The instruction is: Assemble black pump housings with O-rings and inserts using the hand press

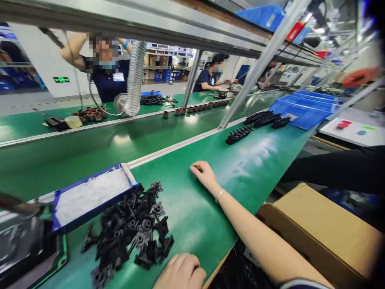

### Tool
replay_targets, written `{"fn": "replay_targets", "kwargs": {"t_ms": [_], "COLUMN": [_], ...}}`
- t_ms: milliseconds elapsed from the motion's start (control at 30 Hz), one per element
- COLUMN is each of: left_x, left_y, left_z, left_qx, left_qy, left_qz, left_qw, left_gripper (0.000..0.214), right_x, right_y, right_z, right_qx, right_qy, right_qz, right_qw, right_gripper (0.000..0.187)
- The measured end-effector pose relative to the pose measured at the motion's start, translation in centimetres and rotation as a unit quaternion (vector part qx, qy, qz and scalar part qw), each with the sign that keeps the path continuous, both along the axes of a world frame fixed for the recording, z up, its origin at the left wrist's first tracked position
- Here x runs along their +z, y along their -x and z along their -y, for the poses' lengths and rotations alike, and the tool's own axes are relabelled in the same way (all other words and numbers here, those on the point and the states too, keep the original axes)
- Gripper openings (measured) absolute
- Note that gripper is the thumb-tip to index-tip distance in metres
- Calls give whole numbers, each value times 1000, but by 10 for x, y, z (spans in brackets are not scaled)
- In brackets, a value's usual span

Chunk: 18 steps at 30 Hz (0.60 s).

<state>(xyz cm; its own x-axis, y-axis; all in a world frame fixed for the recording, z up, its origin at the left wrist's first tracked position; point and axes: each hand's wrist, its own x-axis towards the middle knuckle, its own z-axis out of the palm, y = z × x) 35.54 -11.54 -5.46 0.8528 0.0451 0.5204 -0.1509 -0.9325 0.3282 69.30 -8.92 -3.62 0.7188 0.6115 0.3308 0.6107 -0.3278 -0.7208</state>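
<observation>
My right hand, with a bracelet at the wrist, rests on the green work surface, its fingers curled together. Whether anything is inside its grasp is hidden. At the bottom edge of the view, my left hand is closed with knuckles up. Its fingertips are out of sight, so what it may hold cannot be made out. Just left of that hand lies a loose heap of black plastic parts, some with round hubs. Behind the heap sits a blue tray with white material in it.
Rows of black parts stand farther along the bench near stacked blue bins. A cardboard box is at the right. Metal posts rise from the bench. Two co-workers sit across, beside a flexible duct.
</observation>
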Motion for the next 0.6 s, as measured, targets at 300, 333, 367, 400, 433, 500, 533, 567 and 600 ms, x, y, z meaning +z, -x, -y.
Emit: {"fn": "replay_targets", "kwargs": {"t_ms": [300, 333, 367, 400, 433, 500, 533, 567, 600], "left_x": [40, 46, 54, 62, 71, 90, 99, 107, 114], "left_y": [32, 41, 53, 67, 83, 121, 144, 168, 194], "left_z": [15, 17, 17, 16, 11, -6, -17, -29, -42], "left_qx": [-113, -121, -123, -116, -98, -20, 36, 101, 173], "left_qy": [-160, -173, -180, -181, -177, -147, -122, -95, -68], "left_qz": [-47, -45, -44, -47, -53, -74, -89, -103, -112], "left_qw": [980, 977, 975, 975, 978, 986, 988, 985, 976], "left_gripper": [13, 12, 11, 10, 10, 12, 17, 25, 33], "right_x": [20, 23, 25, 27, 29, 35, 39, 45, 51], "right_y": [150, 151, 152, 153, 153, 153, 153, 154, 156], "right_z": [-44, -47, -48, -46, -42, -30, -23, -17, -11], "right_qx": [226, 222, 216, 206, 194, 152, 126, 100, 75], "right_qy": [2, 3, 3, 0, -3, -16, -25, -36, -49], "right_qz": [44, 45, 44, 42, 39, 35, 36, 38, 39], "right_qw": [973, 974, 975, 978, 980, 988, 991, 994, 995], "right_gripper": [28, 22, 17, 16, 20, 38, 47, 53, 56]}}
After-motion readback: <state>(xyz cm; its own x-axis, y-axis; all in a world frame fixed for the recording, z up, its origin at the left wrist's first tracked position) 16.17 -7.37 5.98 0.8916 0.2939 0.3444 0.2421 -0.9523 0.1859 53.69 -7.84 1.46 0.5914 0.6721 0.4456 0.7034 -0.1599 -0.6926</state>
